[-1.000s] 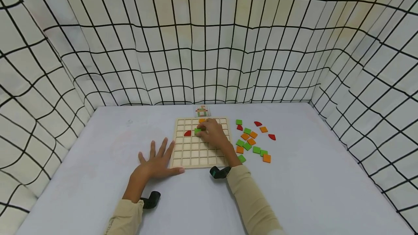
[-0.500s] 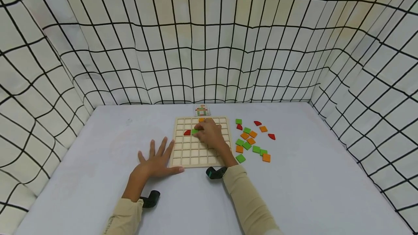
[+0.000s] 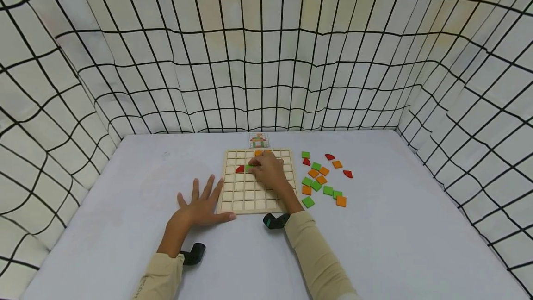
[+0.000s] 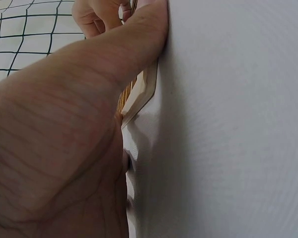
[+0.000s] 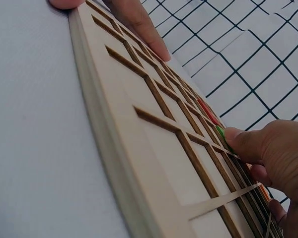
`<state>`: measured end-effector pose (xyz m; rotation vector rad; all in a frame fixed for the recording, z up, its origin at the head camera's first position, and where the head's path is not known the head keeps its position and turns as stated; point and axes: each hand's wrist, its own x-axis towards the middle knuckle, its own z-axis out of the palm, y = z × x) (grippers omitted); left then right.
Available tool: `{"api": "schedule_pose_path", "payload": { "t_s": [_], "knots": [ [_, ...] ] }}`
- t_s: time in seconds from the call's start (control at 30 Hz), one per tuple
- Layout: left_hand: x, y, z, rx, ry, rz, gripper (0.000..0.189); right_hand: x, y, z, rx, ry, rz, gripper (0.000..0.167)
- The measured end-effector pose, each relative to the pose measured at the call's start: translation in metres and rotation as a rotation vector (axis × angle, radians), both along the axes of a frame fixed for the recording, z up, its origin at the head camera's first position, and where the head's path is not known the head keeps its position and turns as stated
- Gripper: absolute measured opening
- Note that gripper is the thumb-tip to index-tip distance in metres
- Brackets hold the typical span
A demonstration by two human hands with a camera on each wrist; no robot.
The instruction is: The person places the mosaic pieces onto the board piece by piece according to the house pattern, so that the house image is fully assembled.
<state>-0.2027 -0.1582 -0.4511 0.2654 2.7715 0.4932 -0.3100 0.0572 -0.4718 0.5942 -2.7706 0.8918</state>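
A wooden grid board point(image 3: 249, 196) lies on the white table. My right hand point(image 3: 269, 172) is over its upper half, pinching a green square tile point(image 3: 248, 168) at a cell. In the right wrist view the thumb rests on that green tile point(image 5: 220, 131), beside a red tile point(image 5: 207, 111). The red quarter-round tile point(image 3: 240, 169) sits just left of it in the head view. Orange tiles point(image 3: 258, 153) lie in the top row, partly hidden by the hand. My left hand point(image 3: 201, 210) lies with fingers spread at the board's left side, thumb near its lower left corner.
Loose green, orange and red tiles point(image 3: 316, 185) are scattered right of the board. A small pattern card point(image 3: 259, 140) lies behind it. A white wall with black netting point(image 3: 266, 78) encloses the table point(image 3: 125, 189) at the back and sides.
My right hand has moved slightly left with the green tile, which now sits next to the red quarter-round. The left hand stays in place.
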Motion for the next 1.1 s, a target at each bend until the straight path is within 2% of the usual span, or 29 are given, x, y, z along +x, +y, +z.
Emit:
{"api": "schedule_pose_path", "payload": {
  "t_s": [0.47, 0.8, 0.97, 1.1],
  "knots": [
    [-0.0013, 0.0000, 0.0040, 0.001, 0.006, -0.002, 0.112, -0.0040, 0.0010, 0.0025, 0.050, 0.010, 0.015, 0.020],
    [-0.0019, -0.0016, -0.0010, -0.001, 0.001, 0.001, 0.114, -0.0035, 0.0004, 0.0009, 0.087, -0.016, 0.016, 0.021],
    [0.0001, -0.0011, -0.0008, 0.012, 0.000, -0.005, 0.114, -0.0011, 0.0027, -0.0001, 0.022, -0.020, 0.021, 0.025],
    [0.0018, -0.0009, 0.0009, 0.021, 0.008, -0.009, 0.112, -0.0006, 0.0067, -0.0008, -0.037, -0.019, 0.055, 0.029]
  ]
}}
